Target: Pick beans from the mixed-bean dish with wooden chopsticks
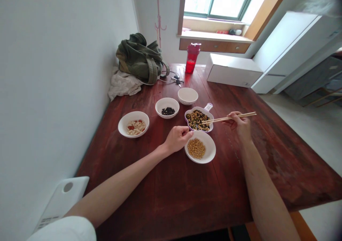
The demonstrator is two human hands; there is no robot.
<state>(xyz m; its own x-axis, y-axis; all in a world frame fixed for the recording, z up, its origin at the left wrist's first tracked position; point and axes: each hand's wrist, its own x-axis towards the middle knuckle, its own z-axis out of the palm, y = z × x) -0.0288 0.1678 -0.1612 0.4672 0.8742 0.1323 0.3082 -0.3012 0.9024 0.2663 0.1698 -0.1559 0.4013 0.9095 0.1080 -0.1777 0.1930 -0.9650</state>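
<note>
My right hand (238, 123) grips a pair of wooden chopsticks (223, 119), whose tips reach into a handled purple-and-white dish (211, 126) of mixed dark and yellow beans. Curled round the rim of a white bowl (211, 155), my left hand (178, 138) holds it at its upper left. Yellow beans (196, 148) lie in that bowl, just in front of the dish. Farther left, one white bowl (159, 105) contains black beans (168, 111), and another (123, 127) contains pale pieces with some reddish ones (136, 127). A white bowl (187, 96) behind the dish has nothing visible inside.
On the dark red table (171, 194), a green bag (141, 59), a cloth (124, 83), keys (177, 80), a red bottle (192, 58) and a white box (232, 70) stand or lie at the back. A white board (62, 198) is at the left edge.
</note>
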